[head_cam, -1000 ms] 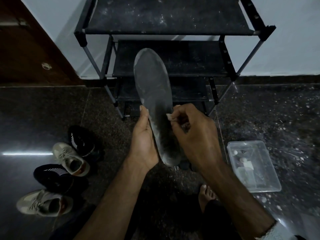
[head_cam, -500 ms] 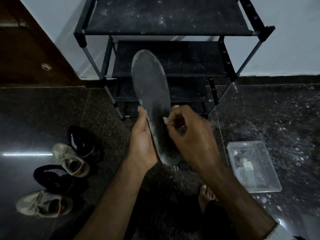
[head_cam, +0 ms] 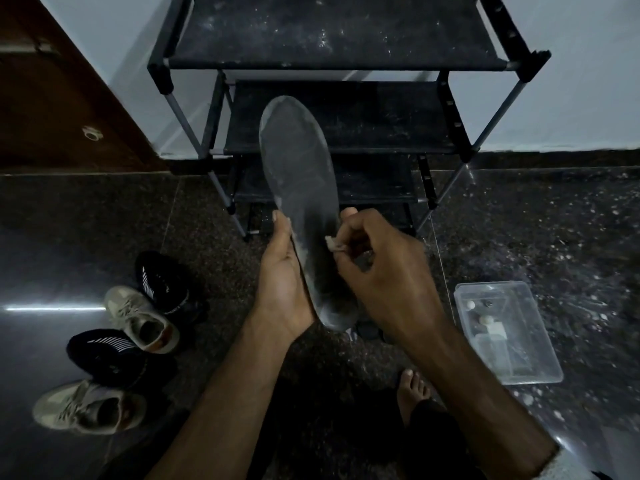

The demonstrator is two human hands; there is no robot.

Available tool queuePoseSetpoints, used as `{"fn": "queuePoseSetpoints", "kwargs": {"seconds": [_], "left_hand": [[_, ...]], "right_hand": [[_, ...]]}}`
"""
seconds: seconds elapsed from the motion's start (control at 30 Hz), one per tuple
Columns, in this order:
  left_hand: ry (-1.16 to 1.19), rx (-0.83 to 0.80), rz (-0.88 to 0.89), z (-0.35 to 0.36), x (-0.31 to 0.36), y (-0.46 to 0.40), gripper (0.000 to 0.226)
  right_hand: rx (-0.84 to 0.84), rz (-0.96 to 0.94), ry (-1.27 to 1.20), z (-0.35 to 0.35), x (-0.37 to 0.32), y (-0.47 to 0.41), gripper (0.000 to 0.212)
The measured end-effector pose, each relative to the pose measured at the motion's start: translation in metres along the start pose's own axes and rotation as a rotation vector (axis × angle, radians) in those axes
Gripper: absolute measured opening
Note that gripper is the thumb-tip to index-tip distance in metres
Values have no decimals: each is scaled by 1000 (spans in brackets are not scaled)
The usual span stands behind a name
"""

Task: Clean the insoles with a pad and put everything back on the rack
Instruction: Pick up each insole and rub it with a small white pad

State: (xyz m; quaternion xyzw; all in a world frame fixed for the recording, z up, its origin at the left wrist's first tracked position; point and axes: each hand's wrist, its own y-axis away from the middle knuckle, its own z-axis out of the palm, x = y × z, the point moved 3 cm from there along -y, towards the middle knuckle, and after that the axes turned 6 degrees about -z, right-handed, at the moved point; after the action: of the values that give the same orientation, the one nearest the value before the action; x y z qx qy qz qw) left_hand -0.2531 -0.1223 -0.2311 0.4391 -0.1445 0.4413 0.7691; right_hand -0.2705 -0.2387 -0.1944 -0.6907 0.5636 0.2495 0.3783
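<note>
Bare rack (head_cam: pixel 332 60) shelves ahead; shoes (head_cam: pixel 138 320) left; clear box (head_cam: pixel 509 334) right

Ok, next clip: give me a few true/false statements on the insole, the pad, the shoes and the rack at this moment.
1. The left hand holds the dark grey insole upright. True.
2. The right hand pinches a small pale pad against the insole. True.
3. Four shoes stand on the black metal rack. False: the shoes are on the floor, left of the rack.
4. The clear plastic box sits on the rack's top shelf. False: it is on the floor, at right.
</note>
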Motion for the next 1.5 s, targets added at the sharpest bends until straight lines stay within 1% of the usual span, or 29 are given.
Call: {"fn": "queuePoseSetpoints", "kwargs": {"seconds": [0.07,0.13,0.17,0.2,0.23,0.3,0.37,0.4,0.43,0.47,0.5,0.53,0.57,0.6,0.63,0.73,0.8,0.9,0.97,1.1,1.2,1.27,1.37,1.43,1.5], "left_hand": [[71,-31,-83,1,0,-1,73],[117,-35,-80,-6,-1,-6,76],[124,-30,-64,-9,0,-7,77],[132,-52,-59,-9,0,-7,74],[127,-67,-61,-8,-3,-6,67],[57,-64,-16,-7,-7,-9,45],[-3,-20,50,-8,-7,-12,38],[-7,-17,42,-9,-4,-13,40],[10,-35,-6,-8,-1,-12,48],[61,-68,-64,-7,2,-11,52],[107,-108,-111,-6,3,-11,52],[164,-118,-127,-7,3,-12,60],[192,-138,-116,-8,2,-11,72],[209,-160,-99,-8,2,-11,79],[202,-165,-79,-7,1,-11,81],[190,-152,-45,-7,2,-11,78],[203,-133,-41,-8,2,-13,74],[180,-151,-39,-6,2,-10,81],[198,-205,-58,-3,0,-9,86],[210,-254,-63,-1,-4,-7,77],[170,-239,-61,-1,-5,-6,77],[198,-223,-74,-2,-4,-7,73],[248,-179,-73,-3,-2,-9,68],[265,-160,-72,-2,-2,-9,69],[232,-152,-79,0,-3,-7,71]], "right_hand": [[-95,-48,-98,4,-8,1,12],[-208,-99,-182,8,-17,3,10],[-238,-108,-196,9,-19,3,9],[-234,-105,-187,9,-18,3,9],[-196,-92,-161,8,-15,2,9],[-82,-37,-93,4,-6,1,10],[-27,20,-89,1,1,0,11],[-20,34,-101,0,2,0,11],[-15,42,-116,1,2,0,11],[-9,54,-138,1,2,1,11],[0,75,-173,1,2,1,10],[8,106,-218,0,3,1,11],[12,141,-263,0,4,1,11],[9,171,-293,-1,6,1,12],[-5,190,-303,-2,7,1,13],[-76,201,-306,-4,8,0,16],[-85,191,-325,-4,7,0,15],[-31,185,-360,-2,6,1,14],[23,206,-384,-2,8,1,14],[129,207,-440,-4,9,-1,16],[149,203,-480,-3,9,0,15],[114,187,-427,-2,7,1,14],[61,91,-235,-1,3,2,13],[62,17,-110,0,1,3,12],[55,-50,-21,5,-3,5,12]]}}
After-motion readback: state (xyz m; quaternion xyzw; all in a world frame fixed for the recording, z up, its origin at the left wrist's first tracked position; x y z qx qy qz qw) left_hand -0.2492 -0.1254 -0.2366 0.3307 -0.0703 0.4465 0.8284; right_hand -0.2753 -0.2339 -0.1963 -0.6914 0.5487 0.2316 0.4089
